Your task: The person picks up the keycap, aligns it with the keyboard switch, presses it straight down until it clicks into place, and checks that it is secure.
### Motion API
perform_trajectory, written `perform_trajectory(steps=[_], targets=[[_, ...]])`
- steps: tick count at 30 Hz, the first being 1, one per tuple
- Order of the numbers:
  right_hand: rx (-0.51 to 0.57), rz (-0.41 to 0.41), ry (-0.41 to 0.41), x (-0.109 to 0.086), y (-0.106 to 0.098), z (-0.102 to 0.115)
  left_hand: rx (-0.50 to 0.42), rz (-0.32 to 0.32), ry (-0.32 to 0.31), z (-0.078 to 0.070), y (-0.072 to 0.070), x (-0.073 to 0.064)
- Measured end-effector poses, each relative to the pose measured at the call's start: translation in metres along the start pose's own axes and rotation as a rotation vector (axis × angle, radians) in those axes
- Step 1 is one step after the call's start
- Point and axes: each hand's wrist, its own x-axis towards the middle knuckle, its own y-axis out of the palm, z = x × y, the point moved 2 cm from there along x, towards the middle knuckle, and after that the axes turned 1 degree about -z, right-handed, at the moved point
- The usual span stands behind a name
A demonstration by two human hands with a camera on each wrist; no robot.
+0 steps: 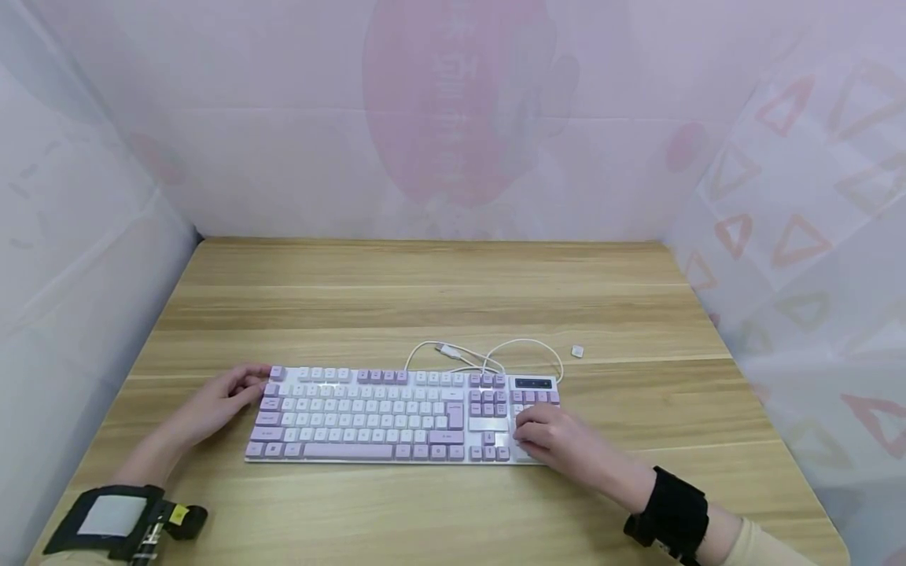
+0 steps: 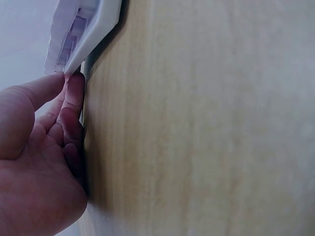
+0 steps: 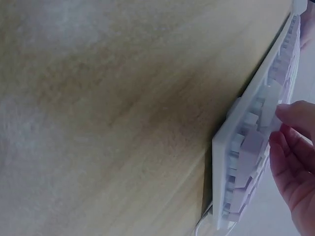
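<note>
A white and lilac keyboard (image 1: 382, 453) lies on the wooden table. My left hand (image 1: 215, 405) is at its upper left corner; in the left wrist view the thumb (image 2: 47, 90) and forefinger pinch the keyboard's edge. Over the number pad at the keyboard's right end is my right hand (image 1: 566, 444). Its thumb (image 3: 295, 114) and bent forefinger come together at a keycap among the number keys, partly hidden by the fingers. A small white keycap (image 1: 577, 351) lies loose on the table behind the keyboard's right end.
The keyboard's white cable (image 1: 527, 340) loops on the wooden table (image 1: 425, 275) behind the keyboard, with its USB plug (image 1: 447, 350) lying there. Printed white cloth walls (image 1: 283, 157) stand at the back and both sides of the table.
</note>
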Motion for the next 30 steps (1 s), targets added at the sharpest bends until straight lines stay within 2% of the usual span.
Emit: perform_trajectory(steps=[6, 11, 17, 20, 25, 30], targets=[[0.036, -0.057, 0.034, -0.005, 0.004, 0.0, -0.005, 0.006, -0.01, 0.0, -0.001, 0.0], [-0.018, -0.069, -0.004, -0.007, 0.006, 0.0, -0.011, 0.008, -0.023, -0.001, -0.001, 0.0], [-0.158, -0.026, -0.14, -0.018, 0.005, -0.002, -0.011, 0.004, -0.027, -0.001, 0.0, -0.001], [-0.215, 0.018, -0.184, -0.027, 0.004, -0.003, -0.003, 0.0, -0.027, -0.001, 0.0, -0.001], [-0.24, 0.081, -0.173, -0.032, 0.005, -0.005, -0.005, -0.002, -0.029, 0.0, -0.001, -0.002], [-0.224, 0.099, -0.141, -0.035, 0.005, -0.005, 0.004, -0.003, -0.019, 0.001, 0.0, -0.001]])
